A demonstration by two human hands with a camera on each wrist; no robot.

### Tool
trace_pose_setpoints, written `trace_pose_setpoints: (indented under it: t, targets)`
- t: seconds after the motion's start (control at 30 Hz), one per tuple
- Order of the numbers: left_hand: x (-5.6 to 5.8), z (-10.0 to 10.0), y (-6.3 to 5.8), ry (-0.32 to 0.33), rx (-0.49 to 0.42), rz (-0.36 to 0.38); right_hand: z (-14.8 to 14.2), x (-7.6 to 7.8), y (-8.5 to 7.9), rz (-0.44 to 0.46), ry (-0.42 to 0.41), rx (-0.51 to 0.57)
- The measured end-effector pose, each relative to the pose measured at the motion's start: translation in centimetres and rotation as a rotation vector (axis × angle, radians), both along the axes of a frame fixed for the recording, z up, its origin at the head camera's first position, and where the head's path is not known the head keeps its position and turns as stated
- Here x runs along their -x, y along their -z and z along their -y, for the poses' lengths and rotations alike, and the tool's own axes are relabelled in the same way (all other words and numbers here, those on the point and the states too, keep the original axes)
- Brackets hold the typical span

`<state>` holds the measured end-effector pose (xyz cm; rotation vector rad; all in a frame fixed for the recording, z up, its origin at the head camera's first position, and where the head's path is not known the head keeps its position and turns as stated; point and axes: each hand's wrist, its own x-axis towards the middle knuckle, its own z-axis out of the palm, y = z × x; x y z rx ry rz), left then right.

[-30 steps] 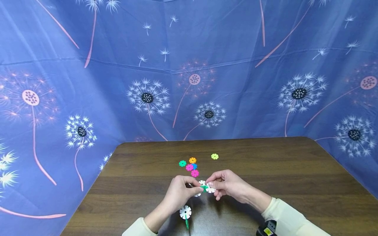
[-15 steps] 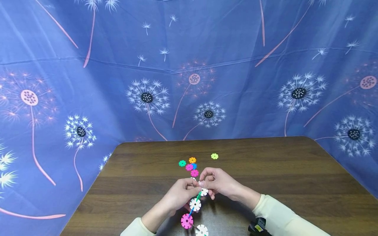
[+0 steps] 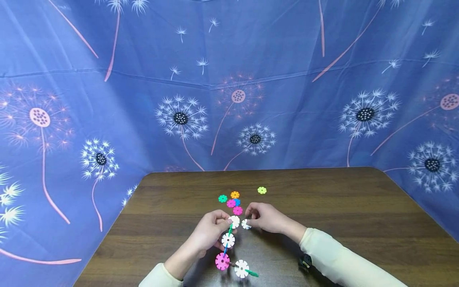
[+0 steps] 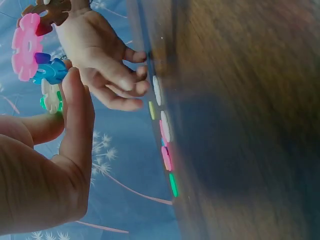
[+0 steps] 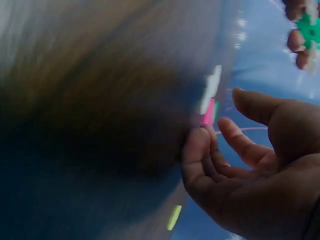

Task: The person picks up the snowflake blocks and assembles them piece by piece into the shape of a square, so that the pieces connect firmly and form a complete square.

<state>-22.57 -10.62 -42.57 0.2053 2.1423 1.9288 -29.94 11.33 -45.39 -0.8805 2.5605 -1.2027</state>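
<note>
My left hand pinches a chain of notched snowflake discs near its green disc. From there hang a white disc, a blue disc, a pink disc, a brown disc, another white disc and a green end disc. Another white disc shows right at my left fingertips. My right hand reaches down over a loose white disc, its fingers apart and loosely bent in the right wrist view, with nothing seen between them.
Farther back on the wooden table lie loose discs: green, orange, blue, two pink, the nearer pink disc by itself, and yellow-green. A blue dandelion-print cloth hangs behind the table.
My hands have moved apart. The left has shifted left with the chain, which now hangs in fuller view; the right has come away from the chain to the loose white disc.
</note>
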Motion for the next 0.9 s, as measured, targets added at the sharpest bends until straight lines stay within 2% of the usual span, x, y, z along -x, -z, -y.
trace_pose_setpoints:
  t: [0.13,0.23,0.33,0.53,0.73,0.9]
  targets:
    - [0.0,0.0,0.1,-0.002,-0.001,-0.011,0.1,0.5,0.6,-0.134,0.004,-0.139]
    - [0.1,0.0,0.1,-0.009,0.006,-0.014,0.1,0.6,0.8,-0.158,-0.002,-0.189]
    - [0.2,0.0,0.1,-0.017,0.008,-0.013,0.0,0.6,0.9,-0.153,-0.016,-0.192]
    - [0.3,0.1,0.3,-0.019,-0.001,-0.012,-0.5,0.5,0.7,-0.084,-0.059,-0.092]
    - [0.4,0.0,0.4,-0.020,-0.015,-0.008,-1.5,0.4,0.9,0.002,-0.058,0.024]
    - [0.3,0.0,0.5,-0.023,-0.022,-0.011,-2.2,-0.3,0.8,0.093,-0.064,0.145]
